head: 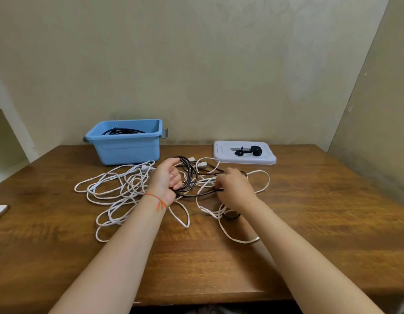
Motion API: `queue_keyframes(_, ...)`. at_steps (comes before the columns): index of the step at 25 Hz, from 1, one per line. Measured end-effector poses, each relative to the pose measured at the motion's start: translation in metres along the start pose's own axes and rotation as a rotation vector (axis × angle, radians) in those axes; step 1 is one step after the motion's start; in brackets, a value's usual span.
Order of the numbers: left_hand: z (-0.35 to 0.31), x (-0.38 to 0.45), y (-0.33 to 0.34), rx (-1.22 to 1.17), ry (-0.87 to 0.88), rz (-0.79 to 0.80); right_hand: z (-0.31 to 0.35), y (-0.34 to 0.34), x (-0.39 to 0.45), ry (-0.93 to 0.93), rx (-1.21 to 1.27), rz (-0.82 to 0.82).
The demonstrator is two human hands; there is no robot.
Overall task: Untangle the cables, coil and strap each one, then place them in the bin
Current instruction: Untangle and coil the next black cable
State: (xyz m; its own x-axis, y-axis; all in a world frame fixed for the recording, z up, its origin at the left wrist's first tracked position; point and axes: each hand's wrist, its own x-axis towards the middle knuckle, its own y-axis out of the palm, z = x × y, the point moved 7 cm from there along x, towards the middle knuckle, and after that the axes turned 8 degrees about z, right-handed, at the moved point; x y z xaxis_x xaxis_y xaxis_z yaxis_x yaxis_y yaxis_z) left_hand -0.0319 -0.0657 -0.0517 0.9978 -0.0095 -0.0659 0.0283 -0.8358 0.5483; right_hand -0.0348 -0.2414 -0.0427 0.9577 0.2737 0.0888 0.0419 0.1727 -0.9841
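We keep the left hand (pixel 168 177) curled as a grip round the dark cable's (pixel 192 177) gathered loops above the table (pixel 309 211) while the right hand (pixel 232 191) pinches its tail, feeding turns clear of the white cables (pixel 119 189), the bin (pixel 128 141) waiting behind.

A wooden table (pixel 309 211) with a strong brown grain filled the lower half of the frame, its near edge running along the bottom. Behind it a plain beige wall (pixel 196 64) took up the upper half, with faint pale marks at upper right. A second wall (pixel 377 109) angled in at the right edge. White shelving (pixel 6 114) stood at far left.
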Motion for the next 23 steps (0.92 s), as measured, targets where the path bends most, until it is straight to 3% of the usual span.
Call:
queue_keyframes(4, 0.022, 0.01, 0.005, -0.057, -0.01, -0.013, -0.056, 0.012, -0.004, 0.298, -0.065, -0.138)
queue_keyframes(8, 0.035, 0.017, 0.026, 0.186, 0.01, 0.025, -0.071, 0.028, 0.022, 0.369, 0.162, -0.057)
queue_keyframes(10, 0.027, 0.016, 0.033, 0.581, 0.121, 0.047, -0.067, 0.026, 0.034, 0.335, 0.324, -0.048)
queue_keyframes(12, 0.027, 0.011, 0.043, 1.168, 0.232, 0.119, -0.06, 0.021, 0.037, 0.227, 0.469, -0.005)
queue_keyframes(14, 0.036, 0.007, 0.051, 1.511, 0.229, 0.188, -0.056, 0.013, 0.029, 0.12, 0.641, 0.04)
queue_keyframes(17, 0.036, 0.009, 0.052, 1.646, 0.213, 0.082, -0.078, -0.002, 0.015, 0.195, 0.973, -0.126)
queue_keyframes(19, 0.036, 0.009, 0.049, 1.677, 0.222, -0.003, -0.095, -0.005, 0.011, 0.299, 0.93, -0.258)
queue_keyframes(23, 0.015, 0.0, 0.043, 1.681, 0.404, -0.232, -0.096, -0.003, 0.013, 0.314, 0.711, -0.252)
